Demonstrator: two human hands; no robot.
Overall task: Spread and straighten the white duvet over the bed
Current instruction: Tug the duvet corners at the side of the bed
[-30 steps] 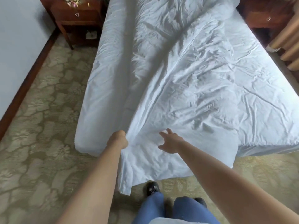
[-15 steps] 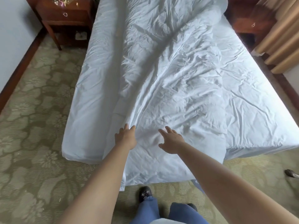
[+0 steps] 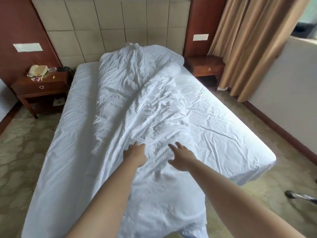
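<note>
Duvet (image 3: 137, 107) lies bunched in a long ridge along the bed (image 3: 223, 134), soft and light. Left hand (image 3: 135, 154) and right hand (image 3: 182, 158) hover with fingers spread; better to grip its side edges.

Bed (image 3: 72, 138): white fitted sheet, bare down its left strip and across the right side, padded beige headboard (image 3: 109, 28) at the far end. White duvet (image 3: 137, 109) lies crumpled in a long band down the middle from headboard to foot, bunched highest at the head end, near end draping over the foot edge; both hands lie on it near the foot. Bed stands on patterned beige carpet (image 3: 20, 152), wooden nightstand (image 3: 41, 88) left with a phone (image 3: 38, 70) on top, second nightstand (image 3: 205, 67) right.
</note>
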